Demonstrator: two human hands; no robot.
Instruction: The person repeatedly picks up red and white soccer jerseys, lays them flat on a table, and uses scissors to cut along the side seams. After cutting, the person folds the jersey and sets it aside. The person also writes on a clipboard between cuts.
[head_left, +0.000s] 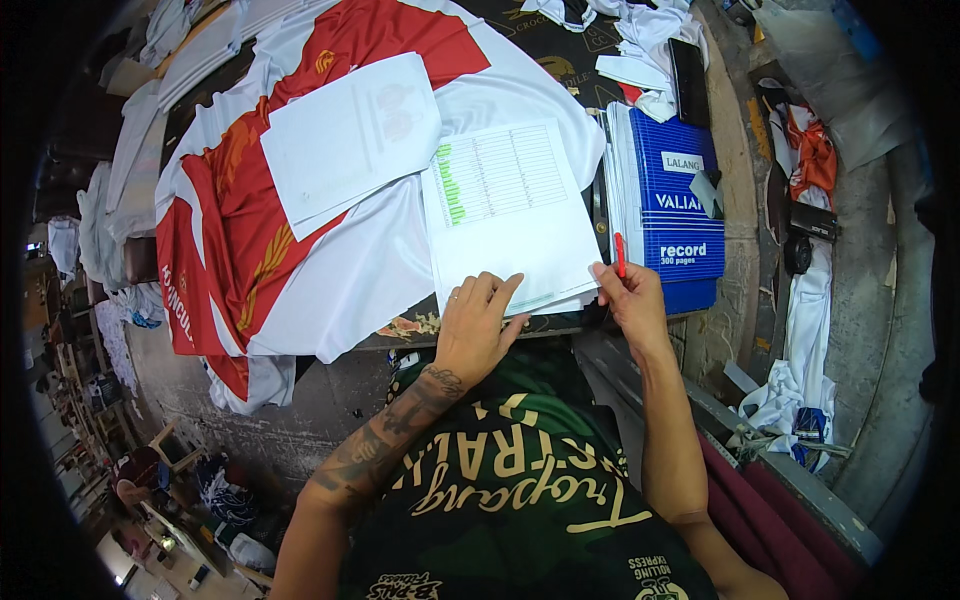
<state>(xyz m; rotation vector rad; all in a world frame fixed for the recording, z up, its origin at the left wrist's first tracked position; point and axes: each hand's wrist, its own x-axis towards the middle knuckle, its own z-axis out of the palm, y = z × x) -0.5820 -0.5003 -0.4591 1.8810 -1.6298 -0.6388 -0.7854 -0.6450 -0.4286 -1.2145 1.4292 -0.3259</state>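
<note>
the table [552, 58] bears sheets [510, 225] beneath the spread left hand [477, 326]; right hand [638, 306] pinches pen [620, 257].

Two hands were in play: one left hand [478, 322], one right hand [632, 305], and one ring [456, 294] between them! Pens? Just one red pen [620, 255]. One gridded sheet [505, 245] lay uppermost, the edges beneath uncountable; at least two pages [350, 130] made the other pile. One jersey [225, 200], one phone [688, 85], at least one blue book [670, 225]!
</note>
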